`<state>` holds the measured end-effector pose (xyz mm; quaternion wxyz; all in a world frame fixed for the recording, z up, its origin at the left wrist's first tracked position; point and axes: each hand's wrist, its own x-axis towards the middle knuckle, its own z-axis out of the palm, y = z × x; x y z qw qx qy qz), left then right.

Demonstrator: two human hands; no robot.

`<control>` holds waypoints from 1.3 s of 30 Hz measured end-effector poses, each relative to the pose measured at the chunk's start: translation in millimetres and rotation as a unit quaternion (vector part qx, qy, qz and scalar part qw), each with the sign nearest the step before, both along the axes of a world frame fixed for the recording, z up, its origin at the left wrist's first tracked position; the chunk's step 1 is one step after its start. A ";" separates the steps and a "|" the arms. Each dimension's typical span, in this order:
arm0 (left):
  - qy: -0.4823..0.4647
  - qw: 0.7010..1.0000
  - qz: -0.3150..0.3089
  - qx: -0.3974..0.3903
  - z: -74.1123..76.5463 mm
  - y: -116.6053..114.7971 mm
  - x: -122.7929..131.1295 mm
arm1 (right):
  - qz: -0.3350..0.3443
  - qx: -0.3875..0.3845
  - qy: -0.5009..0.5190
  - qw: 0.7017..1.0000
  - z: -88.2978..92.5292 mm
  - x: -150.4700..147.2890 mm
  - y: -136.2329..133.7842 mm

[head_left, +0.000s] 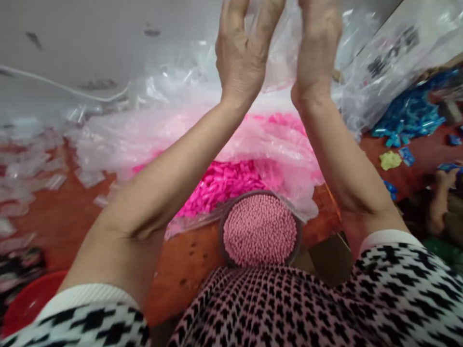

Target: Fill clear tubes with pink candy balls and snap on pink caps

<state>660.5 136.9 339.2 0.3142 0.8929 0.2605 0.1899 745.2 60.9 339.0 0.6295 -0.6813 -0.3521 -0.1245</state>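
My left hand [241, 55] is raised at the top of the view, its thumb and a finger apart, with clear plastic showing between them. Beside it is my right hand [318, 46], blurred by motion. The fingertips of both hands are cut off by the top edge, so whether they grip anything is hidden. Clear plastic sheeting [284, 67] shows between and behind the hands. Below my forearms lies a translucent plastic bag [144, 140] with many bright pink small pieces [227, 185] spilling from its mouth. Close to my body stands a round bowl [221, 231] full of small pale pink beads [259, 230].
Blue plastic pieces [408, 115] are heaped at the right, near a yellow piece [390, 160]. Another person's arm [437, 207] shows at the right edge. Small clear packets [25, 168] lie on the brown tabletop [54, 212] at left. A red basin [32, 299] is lower left.
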 end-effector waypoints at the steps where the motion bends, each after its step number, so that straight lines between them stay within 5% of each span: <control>1: -0.065 0.998 0.007 0.025 3.4 -17.7 -24.9 | -0.031 -0.007 -0.021 0.999 3.4 -27.3 -20.3; 5: -0.182 0.982 -0.021 -0.037 -11.3 -98.4 -134.5 | -0.099 -0.128 0.007 0.987 -9.0 -148.6 -111.9; 10: -0.147 0.975 -0.017 -0.163 -91.3 -175.9 -234.3 | -0.098 -0.281 0.092 0.950 -89.0 -254.4 -195.3; 14: -0.075 0.975 -0.011 -0.207 -162.8 -200.3 -256.3 | -0.083 -0.314 0.163 0.932 -160.6 -275.1 -219.5; 18: -0.027 0.970 -0.061 -0.234 -199.2 -195.7 -255.1 | -0.012 -0.362 0.197 0.911 -194.7 -258.5 -227.3; 23: -0.024 0.958 -0.121 -0.261 -210.2 -174.6 -265.6 | 0.032 -0.392 0.137 0.909 -184.1 -237.5 -246.3; 29: 0.021 0.970 -0.058 -0.235 -216.2 -165.8 -293.7 | 0.033 -0.426 0.072 0.902 -168.4 -269.1 -279.1; 33: 0.057 0.986 -0.035 -0.154 -205.6 -172.8 -314.8 | 0.106 -0.560 0.001 0.822 -173.5 -300.0 -286.3; 36: 0.141 0.980 -0.112 -0.088 -196.5 -182.7 -319.4 | 0.142 -0.648 -0.067 0.745 -178.2 -309.5 -281.2; 39: 0.257 0.950 -0.171 -0.039 -193.0 -191.5 -309.6 | 0.156 -0.691 -0.096 0.700 -180.9 -309.4 -275.3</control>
